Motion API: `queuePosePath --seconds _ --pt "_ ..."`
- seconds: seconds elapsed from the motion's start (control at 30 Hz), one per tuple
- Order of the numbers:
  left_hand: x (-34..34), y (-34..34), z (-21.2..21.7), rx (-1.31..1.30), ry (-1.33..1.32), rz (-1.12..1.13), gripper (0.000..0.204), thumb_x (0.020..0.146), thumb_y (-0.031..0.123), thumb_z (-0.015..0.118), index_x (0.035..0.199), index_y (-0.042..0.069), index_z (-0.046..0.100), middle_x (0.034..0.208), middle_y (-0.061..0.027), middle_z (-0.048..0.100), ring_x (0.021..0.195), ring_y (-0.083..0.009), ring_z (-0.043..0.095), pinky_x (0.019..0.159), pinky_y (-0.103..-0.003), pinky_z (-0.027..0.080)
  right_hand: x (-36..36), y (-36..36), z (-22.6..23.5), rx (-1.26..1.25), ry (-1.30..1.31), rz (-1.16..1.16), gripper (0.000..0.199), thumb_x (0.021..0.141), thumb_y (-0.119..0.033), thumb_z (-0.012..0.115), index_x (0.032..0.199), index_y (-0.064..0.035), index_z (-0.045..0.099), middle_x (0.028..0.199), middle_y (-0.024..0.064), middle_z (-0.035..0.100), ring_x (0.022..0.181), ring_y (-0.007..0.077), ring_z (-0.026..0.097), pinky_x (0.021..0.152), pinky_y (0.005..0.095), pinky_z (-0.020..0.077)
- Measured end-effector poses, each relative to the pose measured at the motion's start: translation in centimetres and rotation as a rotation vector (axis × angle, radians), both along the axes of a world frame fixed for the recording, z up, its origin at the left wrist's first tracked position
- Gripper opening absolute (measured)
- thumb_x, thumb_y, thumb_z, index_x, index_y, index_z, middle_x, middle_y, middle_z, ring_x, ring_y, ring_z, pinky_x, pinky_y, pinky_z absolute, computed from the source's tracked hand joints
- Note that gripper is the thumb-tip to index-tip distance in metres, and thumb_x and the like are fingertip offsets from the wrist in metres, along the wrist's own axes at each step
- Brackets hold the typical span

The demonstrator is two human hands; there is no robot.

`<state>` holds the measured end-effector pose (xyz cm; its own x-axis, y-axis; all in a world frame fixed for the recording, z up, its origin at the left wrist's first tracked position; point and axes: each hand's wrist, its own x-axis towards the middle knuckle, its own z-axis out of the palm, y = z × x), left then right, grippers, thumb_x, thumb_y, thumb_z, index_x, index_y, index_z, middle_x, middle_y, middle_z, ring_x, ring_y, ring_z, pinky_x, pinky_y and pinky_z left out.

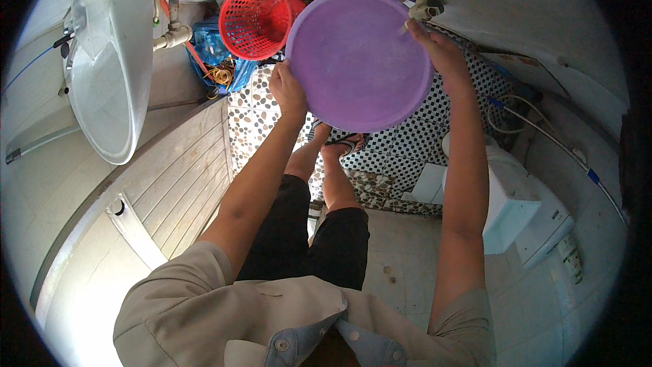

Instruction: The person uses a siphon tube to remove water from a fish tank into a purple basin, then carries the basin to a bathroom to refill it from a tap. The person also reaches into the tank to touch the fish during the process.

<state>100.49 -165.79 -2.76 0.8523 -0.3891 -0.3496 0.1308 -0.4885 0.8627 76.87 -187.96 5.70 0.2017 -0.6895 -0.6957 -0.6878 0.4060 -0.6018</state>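
A round purple plastic basin [356, 61] is held up in front of me, above the tiled floor. My left hand [287, 88] grips its rim at the lower left, fingers closed and partly hidden behind the edge. At the upper right, my right hand [440, 52] is closed over the rim, its thumb lying on the inner side. Just beyond that thumb, a pale tap [424, 9] sticks out from the wall. The basin's inside shows no objects. Whether a little water lies in it, I cannot tell.
A red perforated basket [252, 27] stands left of the basin, beside blue plastic bags [210, 44]. On the left wall hangs a white washbasin [109, 88]. To the right are a white toilet [516, 197] and a hose [564, 146]. My sandalled feet [350, 143] stand on patterned tiles.
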Motion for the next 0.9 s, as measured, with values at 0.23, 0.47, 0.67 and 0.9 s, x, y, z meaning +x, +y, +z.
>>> queuePosePath --seconds 0.23,0.47,0.67,0.9 --pt "-0.4 -0.7 1.0 0.037 -0.055 -0.029 0.040 0.097 0.028 0.047 0.095 -0.007 0.067 0.079 -0.0117 0.064 0.073 -0.0186 0.053 0.072 -0.035 0.044 1.8 0.1 2.0 -0.059 -0.018 -0.024 0.089 0.071 -0.083 0.062 0.113 -0.0053 0.073 0.114 0.0183 0.069 0.112 0.0308 0.063 0.101 0.0390 0.0448" --pt "-1.1 -1.2 1.2 -0.029 -0.082 0.044 0.036 0.098 0.022 0.048 0.072 -0.003 0.051 0.062 -0.0038 0.043 0.064 -0.0133 0.037 0.060 -0.033 0.034 1.9 -0.3 -1.1 -0.258 0.003 -0.047 0.105 0.070 -0.085 0.060 0.131 0.0002 0.060 0.134 0.0245 0.058 0.130 0.0367 0.052 0.110 0.0429 0.0366" --pt "-1.0 -1.1 1.1 -0.055 -0.092 0.037 0.035 0.098 0.021 0.048 0.072 -0.002 0.051 0.063 -0.0039 0.043 0.064 -0.0137 0.036 0.061 -0.033 0.034 2.0 -0.3 -1.5 -0.286 -0.018 -0.065 0.104 0.068 -0.087 0.060 0.122 0.0012 0.066 0.133 0.0281 0.057 0.129 0.0369 0.052 0.109 0.0430 0.0371" --pt "-0.1 0.5 0.2 0.034 -0.029 0.015 0.041 0.098 0.030 0.046 0.083 -0.005 0.062 0.072 -0.0089 0.056 0.071 -0.0165 0.047 0.070 -0.035 0.042 2.6 1.0 0.7 -0.154 0.014 -0.088 0.090 0.069 -0.084 0.064 0.097 0.0016 0.074 0.100 0.0198 0.070 0.098 0.0306 0.067 0.092 0.0401 0.0480"
